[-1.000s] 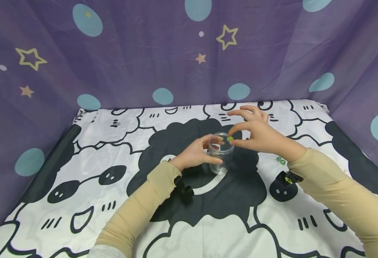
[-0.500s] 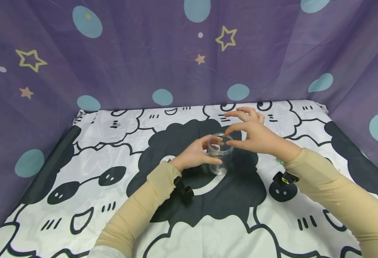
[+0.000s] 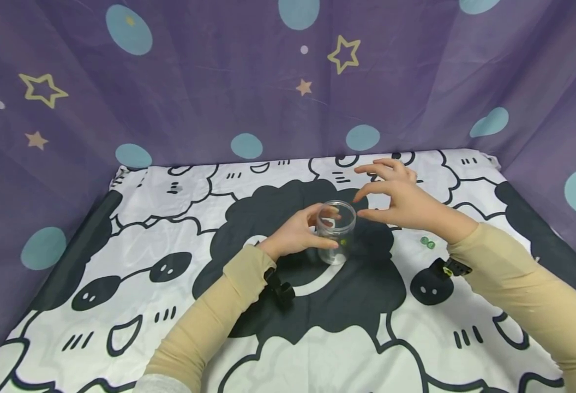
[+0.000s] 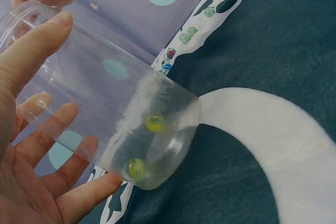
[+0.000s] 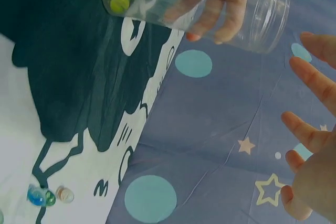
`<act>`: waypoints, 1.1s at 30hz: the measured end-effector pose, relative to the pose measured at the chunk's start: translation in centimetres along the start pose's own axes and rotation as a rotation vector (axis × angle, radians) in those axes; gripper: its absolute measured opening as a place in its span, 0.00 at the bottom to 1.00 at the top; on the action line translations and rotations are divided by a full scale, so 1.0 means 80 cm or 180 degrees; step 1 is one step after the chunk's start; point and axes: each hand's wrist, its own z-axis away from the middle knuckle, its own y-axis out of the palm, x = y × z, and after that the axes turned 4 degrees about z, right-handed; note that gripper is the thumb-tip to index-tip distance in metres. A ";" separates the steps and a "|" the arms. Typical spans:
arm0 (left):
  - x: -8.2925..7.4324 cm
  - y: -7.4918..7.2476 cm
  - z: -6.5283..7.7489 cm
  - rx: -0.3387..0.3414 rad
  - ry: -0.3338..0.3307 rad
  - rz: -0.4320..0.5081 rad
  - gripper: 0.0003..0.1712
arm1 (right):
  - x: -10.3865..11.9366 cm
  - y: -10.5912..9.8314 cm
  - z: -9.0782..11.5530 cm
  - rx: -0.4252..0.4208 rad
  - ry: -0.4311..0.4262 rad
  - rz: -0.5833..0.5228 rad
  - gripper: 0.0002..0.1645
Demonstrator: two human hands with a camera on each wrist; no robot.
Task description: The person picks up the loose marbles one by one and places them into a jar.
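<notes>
My left hand [image 3: 294,236] grips a clear, lidless plastic jar [image 3: 345,230] around its side, thumb in front and fingers behind. The jar stands over the dark patch of the cloth. In the left wrist view, one yellow-green marble [image 4: 137,169] and another yellow marble [image 4: 155,124] show inside, near its bottom. Just right of the jar's mouth is my right hand [image 3: 400,201], thumb and forefinger apart with nothing between them. The right wrist view shows its fingers [image 5: 315,85] spread beside the jar's rim.
Two green marbles [image 3: 427,243] lie on the white cloth below my right wrist. A blue marble [image 5: 37,196], a green one and a clear one [image 5: 64,194] sit together in the right wrist view. A red marble [image 4: 171,53] shows too. A purple curtain [image 3: 195,98] hangs behind.
My right hand held a yellow-green marble at the jar's rim, moved slightly left over the mouth, released it, and drew back right. The marble is now inside. The left hand keeps its grip.
</notes>
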 end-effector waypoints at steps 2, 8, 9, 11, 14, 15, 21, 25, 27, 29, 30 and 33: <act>0.000 0.000 0.000 0.0005 0.0017 0.0017 0.40 | -0.003 -0.004 0.002 -0.0014 0.0012 -0.0012 0.10; 0.002 0.000 -0.001 -0.0005 0.0041 0.0024 0.38 | -0.012 -0.015 0.010 -0.0074 0.0026 -0.0051 0.10; 0.002 0.000 -0.001 -0.0008 0.0045 0.0019 0.38 | -0.013 -0.017 0.011 -0.0083 0.0035 -0.0063 0.10; 0.002 -0.001 -0.001 -0.0012 0.0051 0.0008 0.38 | -0.017 -0.019 0.013 -0.0086 0.0048 -0.0090 0.10; 0.002 -0.001 0.000 -0.0007 0.0057 -0.0010 0.39 | -0.022 -0.022 0.017 -0.0041 0.0166 -0.0105 0.09; 0.002 -0.001 0.000 -0.0001 0.0059 -0.0010 0.39 | -0.024 -0.023 0.019 -0.0026 0.0212 -0.0102 0.09; 0.001 -0.001 0.001 0.0000 0.0029 -0.0026 0.38 | -0.036 -0.031 0.029 -0.0027 0.0378 -0.0096 0.10; 0.000 -0.001 0.002 -0.0014 0.0015 -0.0018 0.37 | -0.047 -0.039 0.037 -0.0037 0.0448 -0.0062 0.11; -0.001 -0.001 0.002 -0.0014 0.0014 -0.0011 0.37 | -0.053 -0.043 0.040 -0.0027 0.0484 -0.0060 0.11; -0.001 -0.001 0.002 -0.0008 0.0015 -0.0011 0.37 | -0.058 -0.046 0.044 -0.0019 0.0529 -0.0051 0.12; -0.001 -0.001 0.002 -0.0009 0.0014 -0.0007 0.37 | -0.060 -0.048 0.046 -0.0021 0.0550 -0.0048 0.12; -0.001 -0.001 0.002 -0.0005 0.0010 -0.0012 0.37 | -0.066 -0.052 0.051 -0.0023 0.0611 -0.0032 0.12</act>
